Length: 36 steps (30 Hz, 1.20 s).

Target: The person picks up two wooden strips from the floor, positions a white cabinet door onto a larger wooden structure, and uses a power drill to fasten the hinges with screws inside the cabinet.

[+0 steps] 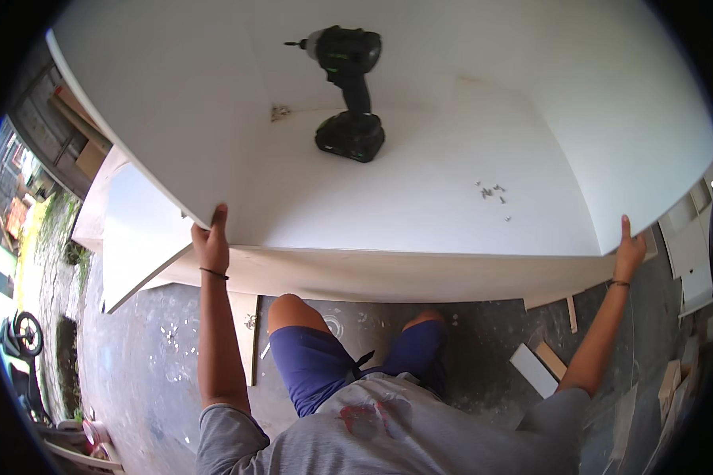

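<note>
Hands (211,244) gripping white cabinet (420,198) edges

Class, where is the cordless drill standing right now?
In the head view the cordless drill stands upright on the white cabinet's inner panel, toward its back left, beyond the loose screws.

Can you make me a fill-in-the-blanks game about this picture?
1. The left hand and right hand each grip a front corner of the big ____ cabinet.
2. A black ____ stands inside it.
3. The small screws lie to the ____ of that tool.
4. The person's shorts are ____.

Missing words: white; drill; right; blue
</note>
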{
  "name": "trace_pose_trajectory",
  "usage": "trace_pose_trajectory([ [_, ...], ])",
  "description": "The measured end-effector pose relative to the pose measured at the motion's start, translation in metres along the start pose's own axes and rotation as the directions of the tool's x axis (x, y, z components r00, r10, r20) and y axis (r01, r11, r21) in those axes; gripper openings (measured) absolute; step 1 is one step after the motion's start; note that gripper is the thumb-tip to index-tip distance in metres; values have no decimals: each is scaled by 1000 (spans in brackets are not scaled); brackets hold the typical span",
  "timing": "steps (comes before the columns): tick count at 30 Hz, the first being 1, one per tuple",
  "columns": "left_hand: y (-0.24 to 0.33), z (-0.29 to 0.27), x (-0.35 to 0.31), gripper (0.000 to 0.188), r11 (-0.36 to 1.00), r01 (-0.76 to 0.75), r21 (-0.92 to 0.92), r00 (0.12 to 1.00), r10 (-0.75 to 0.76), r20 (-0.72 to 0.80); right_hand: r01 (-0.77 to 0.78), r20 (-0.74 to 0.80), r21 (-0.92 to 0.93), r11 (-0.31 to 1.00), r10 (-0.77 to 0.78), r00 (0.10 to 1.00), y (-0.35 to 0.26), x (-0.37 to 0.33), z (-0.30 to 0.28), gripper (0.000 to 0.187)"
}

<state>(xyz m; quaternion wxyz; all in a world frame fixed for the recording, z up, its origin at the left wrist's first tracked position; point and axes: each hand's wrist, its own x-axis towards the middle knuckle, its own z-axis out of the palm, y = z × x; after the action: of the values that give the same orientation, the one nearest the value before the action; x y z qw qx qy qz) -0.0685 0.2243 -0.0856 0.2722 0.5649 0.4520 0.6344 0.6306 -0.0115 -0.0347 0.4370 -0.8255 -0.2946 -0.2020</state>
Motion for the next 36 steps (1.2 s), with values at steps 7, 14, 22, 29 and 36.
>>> trace_pose_trajectory([
  [7, 26, -25, -9, 32, 999, -54, 6, 988, 53, 145, -11, -464, 99, 995, 56, 884, -20, -24, 0, 54],
  [14, 57, -132, -2, 38, 881, -238, 409, 911, 349, -220, 330, -236, 588, 739, -233, 943, -177, -53, 12, 33],
  [22, -20, -327, 40, 74, 115, 554, 825, 831, -12, -556, 558, -28, 742, 371, -814, 580, -479, -122, 75, 12],
  [29, -14, -331, 51, 84, 90, 604, 792, 766, -343, -545, 769, 219, 542, 338, -941, 260, -587, -103, 167, 14],
  [36, -11, -340, 47, 87, 101, 591, 801, 783, -312, -539, 958, 550, 220, 182, -834, 32, -625, -107, 217, 14],
])
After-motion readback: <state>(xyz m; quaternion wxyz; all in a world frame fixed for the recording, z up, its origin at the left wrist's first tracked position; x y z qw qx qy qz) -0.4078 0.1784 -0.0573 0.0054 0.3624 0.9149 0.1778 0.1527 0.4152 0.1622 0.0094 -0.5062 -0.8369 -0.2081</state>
